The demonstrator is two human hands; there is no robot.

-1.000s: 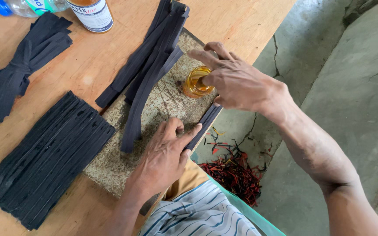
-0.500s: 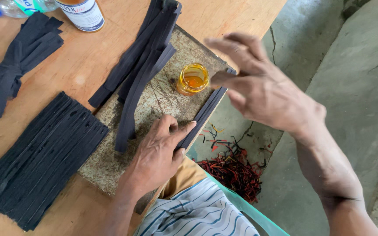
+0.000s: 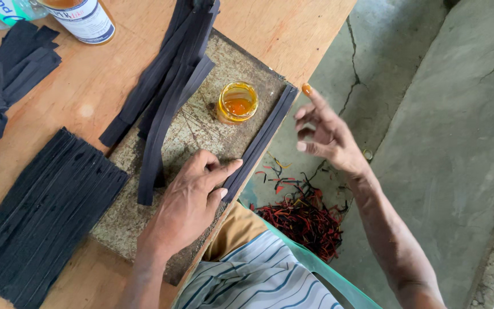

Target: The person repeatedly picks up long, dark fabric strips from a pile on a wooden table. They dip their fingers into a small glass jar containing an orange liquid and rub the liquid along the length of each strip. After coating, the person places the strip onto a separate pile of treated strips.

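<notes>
glue jar (image 3: 237, 102) blocks board middle, strip pile (image 3: 167, 86) left, probably open right edge

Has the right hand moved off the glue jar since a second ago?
Yes. The right hand has left the small jar and moved right, past the board's edge, now over the floor, fingers spread.

A dark strip is pressed down at the edge of a worn board.

The strip (image 3: 261, 143) is pinned near its lower end by the left hand (image 3: 192, 200), along the board (image 3: 201, 134) lying on a wooden table (image 3: 87, 91). The right hand (image 3: 327, 134) is held open in the air beyond the table edge, its forefinger tip coated orange. A small jar (image 3: 238, 102) of orange paste is set on the board just beside the strip.
</notes>
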